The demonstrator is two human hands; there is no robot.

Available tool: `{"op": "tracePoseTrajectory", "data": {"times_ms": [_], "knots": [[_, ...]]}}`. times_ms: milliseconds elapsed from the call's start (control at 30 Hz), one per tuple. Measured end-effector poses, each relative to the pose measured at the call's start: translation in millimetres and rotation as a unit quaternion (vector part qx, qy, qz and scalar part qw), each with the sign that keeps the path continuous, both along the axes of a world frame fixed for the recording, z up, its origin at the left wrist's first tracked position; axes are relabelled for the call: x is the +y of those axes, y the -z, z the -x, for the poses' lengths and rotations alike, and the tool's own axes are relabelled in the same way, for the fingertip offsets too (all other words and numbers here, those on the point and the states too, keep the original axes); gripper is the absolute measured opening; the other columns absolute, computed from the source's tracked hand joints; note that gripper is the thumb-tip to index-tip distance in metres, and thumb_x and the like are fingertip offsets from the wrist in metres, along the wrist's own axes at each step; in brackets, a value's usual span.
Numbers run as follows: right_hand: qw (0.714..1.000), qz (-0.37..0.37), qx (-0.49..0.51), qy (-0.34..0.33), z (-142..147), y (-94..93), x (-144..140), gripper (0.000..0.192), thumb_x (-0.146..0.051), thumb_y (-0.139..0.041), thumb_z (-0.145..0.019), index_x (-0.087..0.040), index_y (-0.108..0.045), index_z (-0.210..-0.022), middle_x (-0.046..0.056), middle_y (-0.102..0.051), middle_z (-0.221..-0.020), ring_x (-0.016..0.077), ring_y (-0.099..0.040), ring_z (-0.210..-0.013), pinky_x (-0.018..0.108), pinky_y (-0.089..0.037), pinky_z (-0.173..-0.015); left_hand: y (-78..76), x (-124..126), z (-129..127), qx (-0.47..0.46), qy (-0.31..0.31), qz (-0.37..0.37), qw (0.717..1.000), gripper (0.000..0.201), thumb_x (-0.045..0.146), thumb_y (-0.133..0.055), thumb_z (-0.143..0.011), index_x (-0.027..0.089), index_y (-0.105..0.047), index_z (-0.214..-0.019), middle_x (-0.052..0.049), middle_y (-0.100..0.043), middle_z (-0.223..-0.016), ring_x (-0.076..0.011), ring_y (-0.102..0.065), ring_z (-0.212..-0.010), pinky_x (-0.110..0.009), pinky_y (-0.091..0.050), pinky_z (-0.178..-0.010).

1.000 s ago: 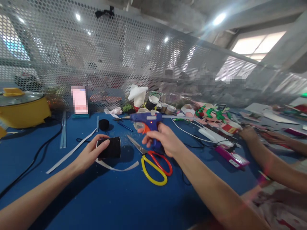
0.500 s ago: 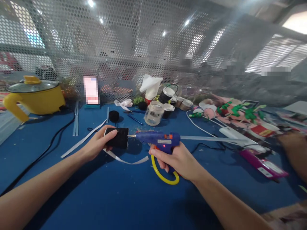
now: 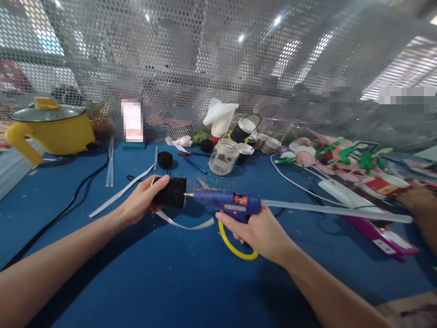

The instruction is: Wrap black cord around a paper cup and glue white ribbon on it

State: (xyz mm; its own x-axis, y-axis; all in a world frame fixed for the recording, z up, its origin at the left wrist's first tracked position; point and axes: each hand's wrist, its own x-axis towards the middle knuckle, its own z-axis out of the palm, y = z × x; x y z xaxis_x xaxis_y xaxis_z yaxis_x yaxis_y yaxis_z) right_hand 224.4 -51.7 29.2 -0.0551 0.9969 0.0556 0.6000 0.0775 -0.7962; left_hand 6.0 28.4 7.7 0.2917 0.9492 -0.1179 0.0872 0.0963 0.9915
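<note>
My left hand [image 3: 141, 200] is closed around a small cup wrapped in black yarn [image 3: 173, 192], held on its side above the table. In my right hand [image 3: 264, 232] is a blue hot glue gun [image 3: 221, 200], gripped by its handle, with its red light lit. The metal nozzle points left, at the cup's right edge; whether it touches is hard to tell. A long clear glue stick [image 3: 334, 209] sticks out of the gun's back. Below the gun shows a yellow looped handle [image 3: 239, 252], partly hidden by my right hand. A white ribbon strip [image 3: 186, 225] lies under the cup.
A black yarn ball [image 3: 165, 160], a clear jar [image 3: 224, 157] and several small cups stand behind. At left are a yellow pot [image 3: 64, 134] and its black cord. Felt flowers, a white power strip [image 3: 336, 193], a purple device [image 3: 382, 234] and another person's hand [image 3: 416, 200] are at right.
My view has shifted slightly. The gun has turned a little, so more of its glue stick shows at the right. The cup's rim is tilted slightly differently; both hands keep their hold.
</note>
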Motion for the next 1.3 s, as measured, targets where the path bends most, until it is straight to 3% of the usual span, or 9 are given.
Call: {"op": "tracePoseTrajectory", "data": {"times_ms": [633, 1300], "knots": [[0.998, 0.036, 0.030, 0.049, 0.1, -3.3, 3.2, 0.026, -0.039, -0.057, -0.070, -0.018, -0.048, -0.056, -0.004, -0.046, -0.037, 0.0094, -0.044, -0.032, 0.021, -0.039, -0.036, -0.4, -2.5, 1.4, 0.038, 0.030, -0.053, 0.997, 0.034, 0.050, -0.050, -0.075, 0.016, -0.048, -0.081, 0.005, -0.042, -0.052, -0.0066, -0.040, -0.037, -0.016, -0.030, -0.031], [0.996, 0.054, 0.065, -0.034, -0.6, -6.6, 1.9, 0.028, -0.033, -0.053, -0.075, -0.019, -0.044, -0.053, -0.006, -0.042, -0.036, 0.0064, -0.039, -0.033, 0.020, -0.037, -0.038, -1.0, -3.3, -0.1, -0.020, 0.023, -0.030, 0.999, 0.033, 0.049, -0.051, -0.075, 0.016, -0.047, -0.076, 0.005, -0.042, -0.051, -0.0063, -0.039, -0.036, -0.016, -0.028, -0.031]]}}
